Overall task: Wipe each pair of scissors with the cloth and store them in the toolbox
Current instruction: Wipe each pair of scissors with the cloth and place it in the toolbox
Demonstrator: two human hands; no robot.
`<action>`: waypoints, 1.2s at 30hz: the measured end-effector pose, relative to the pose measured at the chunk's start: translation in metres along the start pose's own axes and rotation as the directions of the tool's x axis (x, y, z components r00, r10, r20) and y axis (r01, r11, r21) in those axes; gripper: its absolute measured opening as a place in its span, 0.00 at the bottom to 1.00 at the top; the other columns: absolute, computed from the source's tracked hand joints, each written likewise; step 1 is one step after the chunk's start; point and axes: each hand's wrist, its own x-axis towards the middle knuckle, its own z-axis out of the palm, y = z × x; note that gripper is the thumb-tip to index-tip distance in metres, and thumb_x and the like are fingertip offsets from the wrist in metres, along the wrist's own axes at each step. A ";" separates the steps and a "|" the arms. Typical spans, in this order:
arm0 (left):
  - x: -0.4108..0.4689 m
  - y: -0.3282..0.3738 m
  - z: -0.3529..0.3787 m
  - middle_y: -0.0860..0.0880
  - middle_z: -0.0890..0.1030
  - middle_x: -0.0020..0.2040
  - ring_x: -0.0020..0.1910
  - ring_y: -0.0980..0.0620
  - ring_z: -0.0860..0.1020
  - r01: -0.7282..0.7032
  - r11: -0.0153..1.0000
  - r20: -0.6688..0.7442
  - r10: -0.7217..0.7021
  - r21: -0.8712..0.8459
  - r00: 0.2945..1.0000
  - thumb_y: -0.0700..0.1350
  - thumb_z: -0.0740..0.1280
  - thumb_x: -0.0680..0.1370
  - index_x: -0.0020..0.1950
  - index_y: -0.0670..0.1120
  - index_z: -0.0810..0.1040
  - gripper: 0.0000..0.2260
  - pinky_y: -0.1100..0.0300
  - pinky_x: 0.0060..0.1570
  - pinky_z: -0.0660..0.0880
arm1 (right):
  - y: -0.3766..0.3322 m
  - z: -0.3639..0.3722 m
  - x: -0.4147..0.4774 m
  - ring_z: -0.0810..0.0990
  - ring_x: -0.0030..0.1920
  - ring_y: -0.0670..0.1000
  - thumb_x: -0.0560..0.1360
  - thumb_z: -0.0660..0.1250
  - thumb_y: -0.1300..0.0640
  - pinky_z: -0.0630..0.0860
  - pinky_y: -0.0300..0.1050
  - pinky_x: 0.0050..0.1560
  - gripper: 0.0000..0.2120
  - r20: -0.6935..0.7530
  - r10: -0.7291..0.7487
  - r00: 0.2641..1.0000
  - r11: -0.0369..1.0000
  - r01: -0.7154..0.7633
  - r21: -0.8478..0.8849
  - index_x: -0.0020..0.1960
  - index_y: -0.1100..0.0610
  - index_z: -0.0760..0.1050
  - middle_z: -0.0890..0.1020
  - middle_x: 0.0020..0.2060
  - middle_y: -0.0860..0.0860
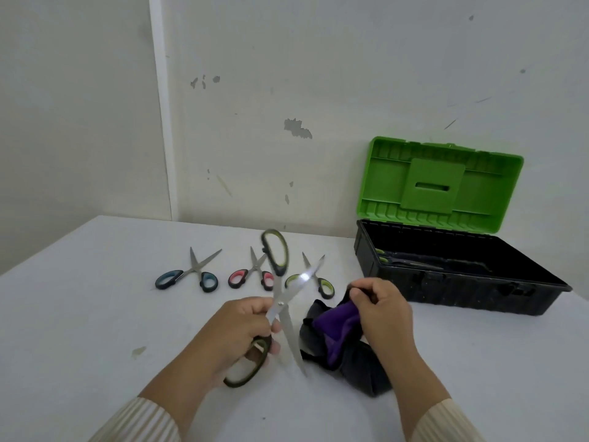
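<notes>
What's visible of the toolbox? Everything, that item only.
The toolbox is a black plastic tub with a bright green lid hinged along the back. The lid stands open, roughly upright, its ribbed underside facing the camera. The box sits on the white table, far right. Latch fittings show on its front. Inside, at the left end, one pair of green-handled scissors lies on the bottom, blades pointing right. No hand touches it.

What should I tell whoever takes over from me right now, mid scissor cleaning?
Left hand holds the olive-handled scissors, blades open.
Right hand grips the cloth, which rests on the table.
Done: one stored pair lies in the open toolbox.
The blue scissors, pink scissors and green scissors lie on the table.
Left: wipe and store the held pair, then those three.
</notes>
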 end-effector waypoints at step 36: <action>0.003 -0.011 0.025 0.39 0.85 0.48 0.42 0.46 0.85 0.054 0.840 0.070 -0.019 -0.539 0.997 0.43 0.59 0.81 0.56 0.40 0.78 0.11 0.56 0.37 0.80 | -0.044 0.028 -0.040 0.74 0.27 0.43 0.74 0.67 0.59 0.71 0.34 0.29 0.07 0.418 0.193 0.888 0.792 -0.392 0.467 0.41 0.62 0.76 0.80 0.28 0.51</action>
